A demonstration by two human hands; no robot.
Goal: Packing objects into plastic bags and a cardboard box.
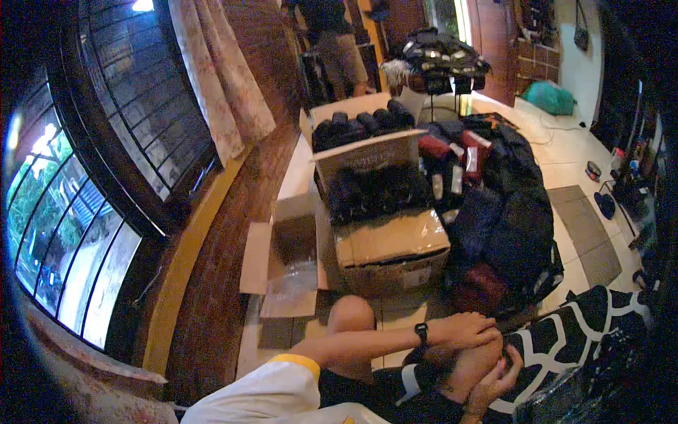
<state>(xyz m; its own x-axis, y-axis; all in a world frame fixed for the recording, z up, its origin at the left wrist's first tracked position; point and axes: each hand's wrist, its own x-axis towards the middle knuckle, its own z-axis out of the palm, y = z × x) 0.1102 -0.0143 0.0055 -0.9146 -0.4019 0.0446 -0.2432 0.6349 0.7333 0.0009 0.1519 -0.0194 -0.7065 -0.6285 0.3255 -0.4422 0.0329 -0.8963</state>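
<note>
Tiled floor (pixel 561 152) beyond; fingers (pixel 484 326) rest on bare, bent knee (pixel 474 369).

One taped brown cardboard box (pixel 395 240). Left of box: one open brown cardboard carton (pixel 256 258). Right of box, nearer: two bare hands (pixel 462 329), one black wristwatch (pixel 421 333). Beyond box: one standing person (pixel 340 56), one green bundle (pixel 549 99).

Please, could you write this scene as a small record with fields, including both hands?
left hand: on right knee, dark watch at wrist
right hand: against same leg, fingers partly curled
nearest box: taped cardboard box
behind it: open cardboard box, dark items inside
right of boxes: pile of dark bundles
background: standing person
</note>
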